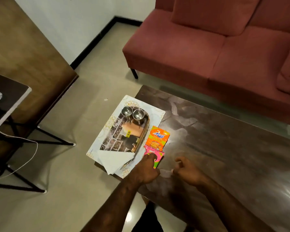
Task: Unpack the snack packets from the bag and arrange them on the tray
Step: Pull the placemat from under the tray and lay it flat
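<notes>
Nearest you, both forearms reach over the dark, glossy, marbled desk point(224, 148). Your left hand point(145, 171) lies knuckles-up with its fingertips pressed onto the pink, crinkled foil snack packet point(157, 154); whether it pinches the packet or only pins it cannot be told. Your right hand point(187, 171) is loosely curled, and a thin, clear, filmy scrap point(165, 172), possibly the bag, stretches between the 2 hands; its grip on it is unclear.

Just beyond, touching the pink packet's far edge, lies the orange, flat foil snack packet point(157, 137). Both packets rest on the desk beside the tray, not on it.

To the left, the oblong, photo-printed tray point(122, 136) sits on a pale, patterned rectangular mat point(155, 114). It carries 2 polished steel cups point(132, 113) at its far end and white folded paper napkins point(115, 160) at its near end.

Progress, as judged: 2 packets unpacked, 0 arranged on the tray; transfer remains.

Farthest, a matte red fabric sofa point(208, 47).
</notes>
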A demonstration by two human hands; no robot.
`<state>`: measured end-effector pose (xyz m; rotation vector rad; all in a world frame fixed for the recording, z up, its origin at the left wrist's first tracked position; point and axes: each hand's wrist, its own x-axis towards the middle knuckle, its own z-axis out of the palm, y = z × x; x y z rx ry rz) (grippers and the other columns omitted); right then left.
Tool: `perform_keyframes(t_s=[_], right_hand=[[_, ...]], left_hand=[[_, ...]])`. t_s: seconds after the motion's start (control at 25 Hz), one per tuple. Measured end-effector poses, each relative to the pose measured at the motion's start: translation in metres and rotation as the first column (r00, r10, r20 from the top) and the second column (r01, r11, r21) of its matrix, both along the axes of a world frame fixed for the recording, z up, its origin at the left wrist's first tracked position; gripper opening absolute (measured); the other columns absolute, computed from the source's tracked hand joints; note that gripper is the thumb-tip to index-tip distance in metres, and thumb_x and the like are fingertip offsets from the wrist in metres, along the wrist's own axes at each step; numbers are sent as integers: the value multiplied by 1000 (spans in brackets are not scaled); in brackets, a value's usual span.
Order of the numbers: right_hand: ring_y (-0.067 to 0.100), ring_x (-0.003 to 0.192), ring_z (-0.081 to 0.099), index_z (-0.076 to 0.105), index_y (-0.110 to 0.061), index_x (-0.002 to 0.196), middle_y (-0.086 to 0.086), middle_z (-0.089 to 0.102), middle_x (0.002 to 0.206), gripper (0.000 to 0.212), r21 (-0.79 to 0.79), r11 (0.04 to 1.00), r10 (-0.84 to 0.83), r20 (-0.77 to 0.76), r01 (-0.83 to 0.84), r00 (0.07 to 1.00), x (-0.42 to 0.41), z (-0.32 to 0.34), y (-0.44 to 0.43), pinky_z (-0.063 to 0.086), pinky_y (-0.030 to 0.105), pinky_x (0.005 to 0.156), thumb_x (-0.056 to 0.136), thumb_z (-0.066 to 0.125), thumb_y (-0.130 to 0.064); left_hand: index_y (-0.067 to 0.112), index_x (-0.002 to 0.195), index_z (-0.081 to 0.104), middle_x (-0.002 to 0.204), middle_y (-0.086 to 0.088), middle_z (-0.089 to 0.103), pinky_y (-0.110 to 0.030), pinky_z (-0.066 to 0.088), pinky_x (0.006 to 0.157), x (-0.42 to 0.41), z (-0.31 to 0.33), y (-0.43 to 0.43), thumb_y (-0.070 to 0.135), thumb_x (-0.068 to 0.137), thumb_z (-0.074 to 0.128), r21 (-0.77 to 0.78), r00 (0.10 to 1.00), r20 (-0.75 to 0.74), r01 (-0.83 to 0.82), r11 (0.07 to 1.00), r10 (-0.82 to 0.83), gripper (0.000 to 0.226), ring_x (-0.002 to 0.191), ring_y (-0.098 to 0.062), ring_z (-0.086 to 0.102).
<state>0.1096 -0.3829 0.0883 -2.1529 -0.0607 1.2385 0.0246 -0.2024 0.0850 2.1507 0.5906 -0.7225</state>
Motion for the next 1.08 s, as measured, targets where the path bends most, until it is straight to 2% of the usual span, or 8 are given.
perform_keyframes(t_s=[0.2, 0.4, 0.48, 0.56, 0.72, 0.92, 1.0, 1.08], right_hand=[[16, 69, 57, 45, -18, 113, 6, 62, 90, 37, -73, 925, -381, -182, 374, 906, -11, -70, 62, 41, 20, 49, 90, 73, -10], [13, 79, 64, 60, -10, 120, 10, 73, 110, 46, -57, 801, -595, -192, 596, 780, -26, -145, 91, 46, 27, 62, 82, 83, -21], [28, 90, 74, 64, -5, 119, 17, 76, 111, 47, 57, 718, -666, -234, 694, 708, -33, -165, 99, 60, 46, 78, 78, 86, -11], [40, 100, 75, 69, -11, 120, 19, 77, 112, 53, 150, 657, -689, -278, 738, 670, -41, -182, 106, 58, 61, 90, 72, 91, -16], [43, 105, 73, 73, -17, 119, 19, 76, 115, 61, 160, 604, -699, -364, 781, 615, -42, -185, 107, 55, 65, 93, 64, 96, -29], [49, 115, 67, 66, -5, 129, 29, 68, 127, 52, 271, 534, -499, -663, 801, 557, -36, -152, 98, 52, 64, 95, 81, 84, -10], [50, 117, 65, 63, -2, 132, 30, 67, 129, 48, 314, 509, -431, -713, 801, 554, -33, -137, 108, 51, 63, 98, 87, 79, -7], [47, 116, 67, 66, -7, 130, 25, 69, 128, 48, 337, 581, -419, -657, 741, 627, -27, -128, 123, 54, 60, 95, 86, 80, -18]], left_hand=[[13, 136, 55, 131, -16, 60, -41, 48, 104, -9, -58, 45, 17, 88, 69, -113, 994, -69, -91, 989, 84, 50, 119, -29, 61], [10, 134, 53, 131, -17, 53, -39, 46, 104, -19, -104, 54, 16, 91, 63, -157, 996, -55, -84, 984, 76, 45, 122, -33, 57], [11, 132, 55, 131, -16, 54, -43, 46, 104, -21, -114, 52, 15, 92, 61, -171, 996, -42, -82, 982, 76, 41, 122, -31, 57], [16, 129, 57, 128, -10, 57, -45, 47, 102, -23, -125, 53, 15, 92, 58, -178, 997, -42, -74, 981, 68, 37, 120, -26, 57], [23, 127, 55, 122, 1, 63, -41, 52, 99, -24, -125, 61, 17, 94, 58, -231, 986, -36, -165, 959, 161, 33, 115, -17, 61], [54, 114, 46, 117, 22, 59, -19, 51, 82, -12, -98, 89, 59, 75, 68, -263, 960, 40, -258, 930, 278, 45, 106, 3, 60], [52, 117, 53, 115, 20, 67, -24, 57, 83, -5, -93, 104, 54, 75, 75, -423, 954, -56, -291, 858, 296, 48, 102, 1, 67], [38, 122, 59, 111, 14, 72, -27, 60, 78, 1, -94, 121, 34, 81, 80, -467, 951, -59, -294, 834, 302, 47, 96, -3, 71]])
